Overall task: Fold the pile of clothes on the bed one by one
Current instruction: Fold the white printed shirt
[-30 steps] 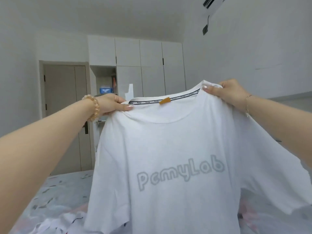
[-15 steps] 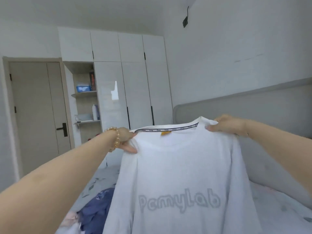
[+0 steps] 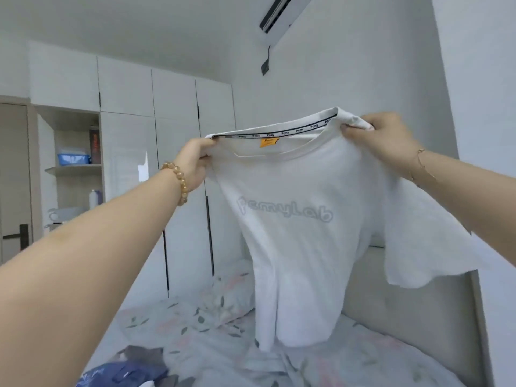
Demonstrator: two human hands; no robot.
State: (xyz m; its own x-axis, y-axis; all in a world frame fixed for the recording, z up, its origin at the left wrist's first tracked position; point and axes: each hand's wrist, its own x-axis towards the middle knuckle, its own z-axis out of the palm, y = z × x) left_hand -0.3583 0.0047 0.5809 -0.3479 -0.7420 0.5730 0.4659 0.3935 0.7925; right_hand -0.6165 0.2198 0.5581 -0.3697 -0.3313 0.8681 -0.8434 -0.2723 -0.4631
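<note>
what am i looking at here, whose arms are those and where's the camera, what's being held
No machine here: the camera sits on a person's head, looking forward and down, so the arms are the wearer's own. The left hand and right hand each pinch a shoulder of a white T-shirt, holding it up over a bed with a flowered sheet. Its hem hangs close to the sheet. More clothes, a dark blue pile, lie at the lower left, waiting to be folded.

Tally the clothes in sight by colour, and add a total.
White: 1, the T-shirt held up by the left hand and right hand.
Blue: 1, a garment on the bed.
Grey: 1, a garment beside it.
Total: 3.
</note>
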